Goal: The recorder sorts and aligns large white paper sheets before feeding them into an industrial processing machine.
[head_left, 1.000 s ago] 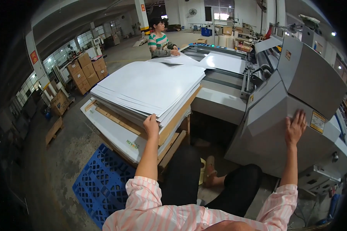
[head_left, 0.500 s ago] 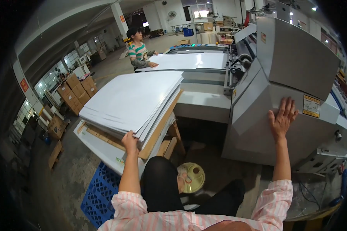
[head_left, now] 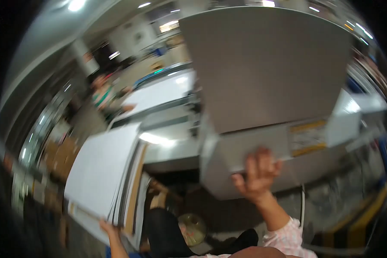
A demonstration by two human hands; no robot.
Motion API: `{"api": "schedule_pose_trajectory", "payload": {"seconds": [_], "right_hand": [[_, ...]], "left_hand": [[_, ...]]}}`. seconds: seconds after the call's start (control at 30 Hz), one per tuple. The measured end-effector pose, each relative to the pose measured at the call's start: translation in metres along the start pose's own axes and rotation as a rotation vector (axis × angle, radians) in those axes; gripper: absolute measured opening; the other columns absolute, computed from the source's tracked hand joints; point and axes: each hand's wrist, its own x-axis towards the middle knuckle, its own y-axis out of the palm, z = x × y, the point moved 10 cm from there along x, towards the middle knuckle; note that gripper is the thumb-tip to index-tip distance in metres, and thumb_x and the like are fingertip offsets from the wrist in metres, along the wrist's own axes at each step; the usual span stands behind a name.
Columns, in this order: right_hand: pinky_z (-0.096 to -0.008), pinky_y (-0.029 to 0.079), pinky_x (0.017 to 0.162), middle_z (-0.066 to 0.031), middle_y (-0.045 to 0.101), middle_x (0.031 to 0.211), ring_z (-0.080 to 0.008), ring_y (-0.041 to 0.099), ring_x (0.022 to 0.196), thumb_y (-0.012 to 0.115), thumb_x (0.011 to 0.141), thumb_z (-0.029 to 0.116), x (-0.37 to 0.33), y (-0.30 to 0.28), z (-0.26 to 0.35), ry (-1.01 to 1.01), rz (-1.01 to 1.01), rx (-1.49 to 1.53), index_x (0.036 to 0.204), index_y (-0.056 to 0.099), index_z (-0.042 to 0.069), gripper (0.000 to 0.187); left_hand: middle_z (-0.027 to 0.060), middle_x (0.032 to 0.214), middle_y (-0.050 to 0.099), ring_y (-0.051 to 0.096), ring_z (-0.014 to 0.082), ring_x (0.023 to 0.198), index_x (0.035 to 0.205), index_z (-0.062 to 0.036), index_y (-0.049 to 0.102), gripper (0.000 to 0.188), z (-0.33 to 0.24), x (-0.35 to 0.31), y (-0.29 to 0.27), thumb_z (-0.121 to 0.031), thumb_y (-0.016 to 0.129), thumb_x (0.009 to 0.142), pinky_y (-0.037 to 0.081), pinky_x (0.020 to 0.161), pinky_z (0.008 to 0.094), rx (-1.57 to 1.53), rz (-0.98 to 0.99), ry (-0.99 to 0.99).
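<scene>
My right hand (head_left: 259,174) lies flat with fingers spread on the lower grey panel (head_left: 241,150) of a large machine, left of a yellow-edged label (head_left: 308,136). My left hand (head_left: 110,230) is closed at the near corner of a stack of large white sheets (head_left: 103,167); motion smears its fingers. Boards (head_left: 135,189) lie under the stack, which rests on a pale support. Beyond the stack, another person (head_left: 105,96) in a striped top has a hand on a white sheet (head_left: 161,92) on the machine's feed table.
A round yellowish lid or tub (head_left: 192,230) sits on the floor by my legs. Cardboard boxes (head_left: 60,157) stand to the left. A yellow-and-black striped edge (head_left: 361,215) runs along the lower right. The machine's tall upper cover (head_left: 266,69) blocks the view behind it.
The view has swung to the right and closer to the machine, and is blurred. My right hand remains against the panel, my left at the stack's corner. The other person stays at the feed table.
</scene>
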Motion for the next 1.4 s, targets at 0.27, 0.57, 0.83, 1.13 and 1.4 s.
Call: {"api": "schedule_pose_trajectory", "payload": {"seconds": [0.27, 0.57, 0.83, 1.13, 1.4], "right_hand": [[-0.0477, 0.026, 0.099, -0.0139, 0.05, 0.122, -0.0279, 0.044, 0.115, 0.061, 0.075, 0.029, 0.023, -0.026, -0.01, 0.08, 0.2, 0.287, 0.11, 0.057, 0.006, 0.042], [-0.0509, 0.027, 0.099, -0.017, 0.044, 0.129, -0.0353, 0.045, 0.115, 0.06, 0.077, 0.023, 0.236, -0.152, -0.077, -0.143, -0.176, 0.197, 0.122, 0.048, 0.003, 0.05], [-0.0498, 0.021, 0.103, -0.0098, 0.059, 0.103, -0.0265, 0.052, 0.103, 0.055, 0.084, 0.038, 0.296, -0.101, -0.133, -0.06, -0.073, 0.029, 0.099, 0.058, 0.004, 0.037], [-0.0459, 0.025, 0.101, -0.0098, 0.061, 0.103, -0.0243, 0.055, 0.101, 0.057, 0.083, 0.035, 0.296, -0.105, -0.136, -0.07, -0.112, 0.065, 0.099, 0.06, 0.005, 0.034], [-0.0429, 0.025, 0.1, -0.008, 0.06, 0.101, -0.0225, 0.055, 0.098, 0.056, 0.082, 0.036, 0.297, -0.103, -0.137, -0.07, -0.131, 0.078, 0.098, 0.059, 0.005, 0.035]], "left_hand": [[0.0124, 0.133, 0.041, 0.041, 0.0346, 0.116, 0.133, -0.0085, 0.036, 0.059, -0.003, 0.002, 0.106, -0.045, 0.038, 0.087, 0.039, 0.088, 0.0584, 0.134, 1.286, 0.484], [0.0131, 0.129, 0.042, 0.042, 0.0344, 0.111, 0.13, -0.0067, 0.038, 0.057, -0.009, -0.057, 0.222, -0.044, 0.039, 0.087, 0.039, 0.084, 0.0575, 0.01, 1.259, 0.348], [0.0137, 0.125, 0.043, 0.043, 0.0341, 0.107, 0.127, -0.0052, 0.039, 0.055, -0.015, -0.106, 0.252, -0.042, 0.039, 0.087, 0.039, 0.081, 0.0568, -0.07, 1.08, 0.31], [0.0143, 0.121, 0.044, 0.044, 0.0339, 0.102, 0.124, -0.0034, 0.04, 0.053, -0.023, -0.14, 0.297, -0.041, 0.04, 0.087, 0.04, 0.077, 0.0559, -0.102, 0.923, 0.228], [0.0149, 0.117, 0.046, 0.046, 0.0336, 0.098, 0.122, -0.0018, 0.041, 0.051, -0.049, -0.146, 0.303, -0.039, 0.04, 0.087, 0.04, 0.073, 0.0552, -0.054, 0.781, 0.178]]}}
